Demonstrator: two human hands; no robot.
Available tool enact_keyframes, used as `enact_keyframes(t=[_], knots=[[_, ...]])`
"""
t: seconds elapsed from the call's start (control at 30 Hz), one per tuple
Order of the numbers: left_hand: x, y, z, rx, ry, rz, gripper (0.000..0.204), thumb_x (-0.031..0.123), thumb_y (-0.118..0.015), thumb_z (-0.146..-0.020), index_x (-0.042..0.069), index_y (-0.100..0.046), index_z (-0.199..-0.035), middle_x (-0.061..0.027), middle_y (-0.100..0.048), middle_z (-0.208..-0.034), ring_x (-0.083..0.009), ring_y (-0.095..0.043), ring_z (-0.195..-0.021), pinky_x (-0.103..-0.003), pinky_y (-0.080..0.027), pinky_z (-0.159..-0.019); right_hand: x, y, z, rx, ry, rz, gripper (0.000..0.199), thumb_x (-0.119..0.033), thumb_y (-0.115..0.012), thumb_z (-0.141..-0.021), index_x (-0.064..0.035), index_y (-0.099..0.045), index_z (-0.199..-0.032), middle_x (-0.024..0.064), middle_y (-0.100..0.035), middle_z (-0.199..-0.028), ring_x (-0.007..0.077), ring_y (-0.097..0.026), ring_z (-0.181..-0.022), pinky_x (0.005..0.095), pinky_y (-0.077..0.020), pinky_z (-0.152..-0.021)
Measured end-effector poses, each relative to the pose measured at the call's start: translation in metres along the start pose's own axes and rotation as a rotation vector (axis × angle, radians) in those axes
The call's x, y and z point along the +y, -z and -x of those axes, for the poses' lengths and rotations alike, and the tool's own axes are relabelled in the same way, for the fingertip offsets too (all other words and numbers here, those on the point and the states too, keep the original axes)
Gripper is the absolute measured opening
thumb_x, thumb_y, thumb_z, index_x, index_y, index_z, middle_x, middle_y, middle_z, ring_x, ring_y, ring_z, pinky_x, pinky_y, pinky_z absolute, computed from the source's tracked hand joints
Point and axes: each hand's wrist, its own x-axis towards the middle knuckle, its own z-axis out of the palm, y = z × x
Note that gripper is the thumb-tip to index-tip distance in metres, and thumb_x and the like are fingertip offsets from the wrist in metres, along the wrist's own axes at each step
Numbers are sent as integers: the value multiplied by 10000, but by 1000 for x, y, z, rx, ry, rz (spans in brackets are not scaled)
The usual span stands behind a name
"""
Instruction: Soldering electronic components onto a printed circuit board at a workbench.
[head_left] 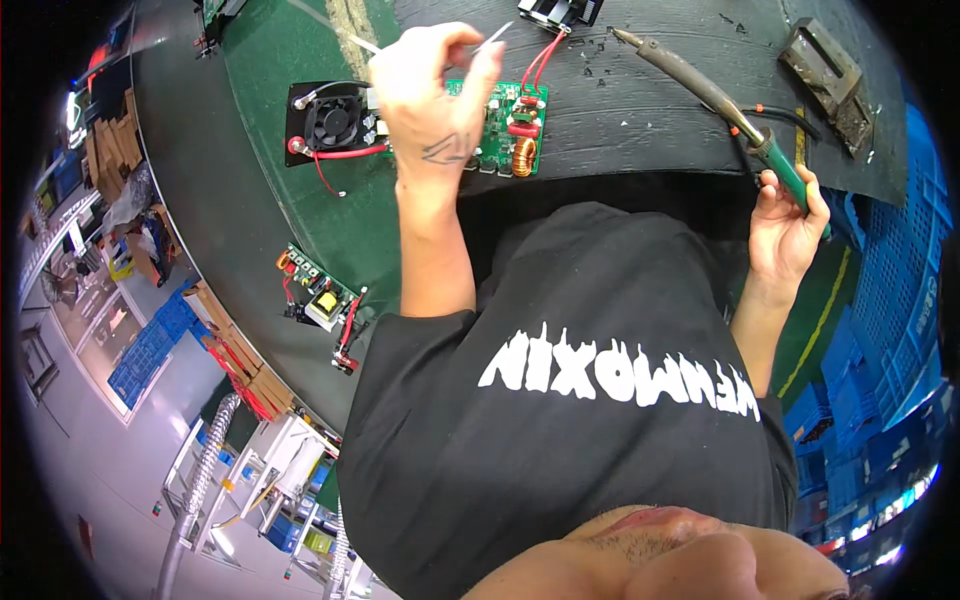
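My right hand [785,235] is closed round the green handle of a soldering iron [690,85]. The iron's long metal barrel slants up to the left, its tip over the dark bench mat. My left hand [430,95] pinches a slender pale tool [497,35] with a pointed end; its exact kind is unclear. That hand is above a green circuit board [493,120] and hides its middle. A black cooling fan [333,123] sits at the board's left end, and a copper coil [524,157] at its right. Red wires run from the board to a black finned part [562,12].
A second circuit board [322,295] with red and black wires lies on the dark surface at left. A grimy metal block [825,85] stands at the bench's far right. Blue crates [900,240] are stacked along the right side. Small dark scraps dot the mat.
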Motion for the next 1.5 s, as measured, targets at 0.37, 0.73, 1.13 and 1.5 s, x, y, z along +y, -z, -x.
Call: enact_keyframes(t=[0.37, 0.73, 1.13, 1.5], knots=[[-6, 15, 2, -83, 16, -171, 195, 155, -692, -833, 58, -682, -1001, -116, -665, -1086, -291, -589, -1080, -395, -419, -985, -7, 10, 2, 0, 26, -24, 252, -166, -562, -945, 27, -641, -1087, 183, -696, -1022, 304, -700, -893, 328, -609, -783], [1, 87, 12, -694, 89, -332, 876, 175, -845, -603, 107, -459, -1386, -103, -477, -1389, -333, -441, -1270, -482, -285, -1121, -17, 30, 7, -34, 36, -102, 278, -173, -561, -935, 31, -653, -1100, 191, -708, -1018, 325, -695, -923, 351, -605, -805], [-34, 78, 12, -732, -144, -300, 887, 109, -888, -489, 75, -483, -1278, -115, -514, -1245, -341, -471, -1209, -427, -386, -1048, -24, 37, 9, -77, 63, -136, 283, -177, -558, -940, 43, -634, -1100, 193, -705, -999, 325, -699, -903, 349, -609, -798], [-41, 85, 43, -411, -154, -234, 801, 242, -873, -475, 101, -519, -1179, -121, -485, -1137, -335, -471, -1104, -426, -394, -961, -29, 48, 11, -115, 67, -166, 275, -190, -574, -938, 29, -657, -1084, 184, -709, -1006, 318, -702, -904, 341, -615, -781]])
